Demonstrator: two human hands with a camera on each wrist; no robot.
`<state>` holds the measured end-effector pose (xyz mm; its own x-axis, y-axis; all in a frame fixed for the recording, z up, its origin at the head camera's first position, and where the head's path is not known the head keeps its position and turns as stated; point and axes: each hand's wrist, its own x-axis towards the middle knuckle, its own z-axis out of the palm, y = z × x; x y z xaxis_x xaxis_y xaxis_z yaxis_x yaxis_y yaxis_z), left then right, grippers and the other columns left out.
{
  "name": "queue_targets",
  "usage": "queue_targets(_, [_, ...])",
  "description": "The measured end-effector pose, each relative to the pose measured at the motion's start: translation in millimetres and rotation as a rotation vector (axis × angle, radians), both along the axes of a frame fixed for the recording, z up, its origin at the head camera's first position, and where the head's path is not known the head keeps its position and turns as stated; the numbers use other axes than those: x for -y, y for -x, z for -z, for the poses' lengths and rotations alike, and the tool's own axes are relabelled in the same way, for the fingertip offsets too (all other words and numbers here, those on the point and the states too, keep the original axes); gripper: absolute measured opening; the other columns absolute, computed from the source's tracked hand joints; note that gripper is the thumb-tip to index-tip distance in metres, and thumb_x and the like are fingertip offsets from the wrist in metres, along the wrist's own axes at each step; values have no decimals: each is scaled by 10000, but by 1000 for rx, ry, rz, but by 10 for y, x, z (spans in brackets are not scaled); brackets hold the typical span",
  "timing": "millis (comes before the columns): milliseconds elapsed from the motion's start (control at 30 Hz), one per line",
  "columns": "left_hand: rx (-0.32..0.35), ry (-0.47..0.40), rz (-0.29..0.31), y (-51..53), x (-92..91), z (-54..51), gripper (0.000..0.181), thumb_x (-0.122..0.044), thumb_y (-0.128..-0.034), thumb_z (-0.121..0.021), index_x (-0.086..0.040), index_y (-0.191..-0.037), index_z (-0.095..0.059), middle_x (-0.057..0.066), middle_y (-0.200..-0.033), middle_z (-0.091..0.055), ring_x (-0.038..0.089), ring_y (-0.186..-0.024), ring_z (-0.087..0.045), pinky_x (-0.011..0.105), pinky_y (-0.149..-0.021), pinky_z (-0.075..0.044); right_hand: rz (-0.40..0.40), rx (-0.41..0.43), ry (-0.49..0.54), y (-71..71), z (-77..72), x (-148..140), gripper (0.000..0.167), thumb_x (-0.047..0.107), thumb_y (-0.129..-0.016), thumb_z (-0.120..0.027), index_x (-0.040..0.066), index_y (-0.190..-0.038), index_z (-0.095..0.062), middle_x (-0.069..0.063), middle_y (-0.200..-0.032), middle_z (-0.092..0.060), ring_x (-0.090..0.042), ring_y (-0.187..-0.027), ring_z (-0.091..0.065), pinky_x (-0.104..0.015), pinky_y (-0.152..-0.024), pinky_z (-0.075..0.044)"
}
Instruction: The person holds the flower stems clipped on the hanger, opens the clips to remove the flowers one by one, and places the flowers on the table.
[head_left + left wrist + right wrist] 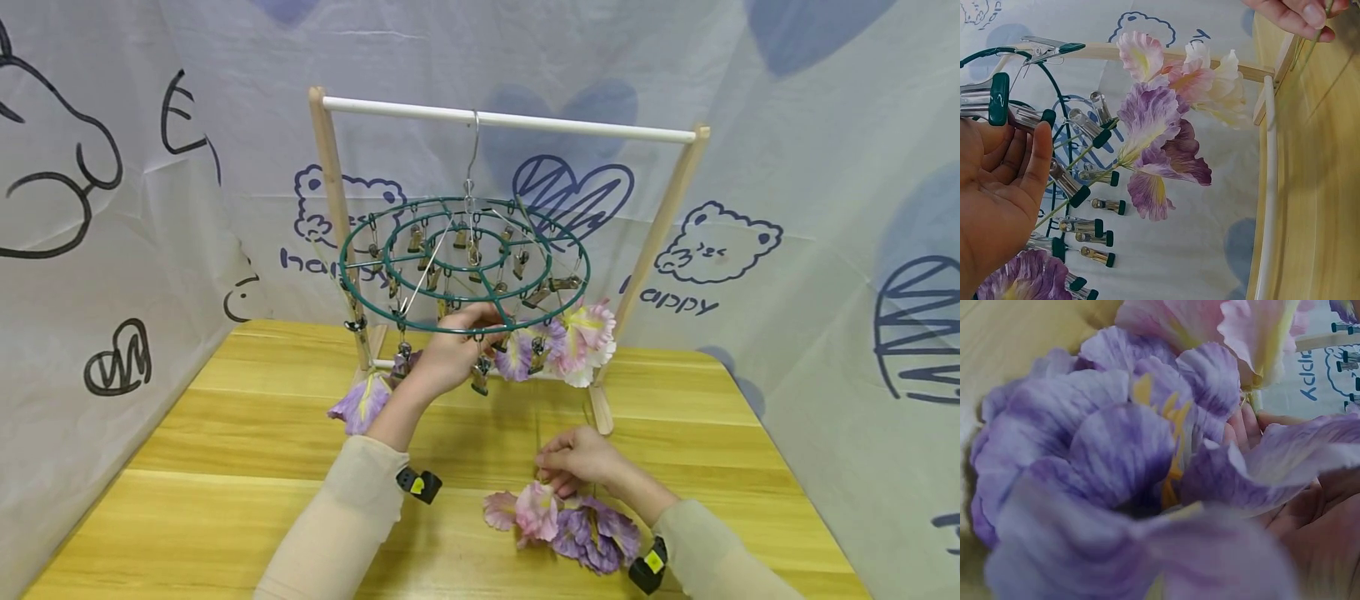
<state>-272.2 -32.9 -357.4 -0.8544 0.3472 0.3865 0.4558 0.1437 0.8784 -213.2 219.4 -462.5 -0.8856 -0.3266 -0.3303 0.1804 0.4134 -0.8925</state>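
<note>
A round green drying hanger (573,300) with metal clips hangs from the stand. My left hand (453,354) reaches under its outer ring and pinches a green-tipped metal clip (1032,117) between thumb and fingers; another clip (985,99) partly covers that hand. Lower right, my right hand (581,458) holds artificial flowers by their thin stems: a pink flower (537,510) and a purple flower (1116,450), heads toward me. Purple petals cover much of this hand in the right wrist view. Near the left hand, purple flowers (1150,125) and pale pink flowers (581,337) hang from the hanger.
The stand has a white top bar (585,127) and wooden legs (663,217) on a wood-grain table (225,417). Another purple flower (362,404) hangs at the hanger's left. Printed white cloth (810,158) surrounds the table at the back and sides.
</note>
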Motion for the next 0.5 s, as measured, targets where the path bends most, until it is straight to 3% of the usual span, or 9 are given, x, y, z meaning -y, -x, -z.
queue_targets(500, [-13, 10, -5, 6, -3, 5, 218, -113, -1051, -616, -29, -1250, -652, 134, -1153, -687, 243, -979, -675, 353, -809, -584, -1, -6, -36, 12, 78, 0, 270, 105, -1006, -685, -121, -1152, -707, -65, -796, -744, -112, -606, -685, -288, -565, -612])
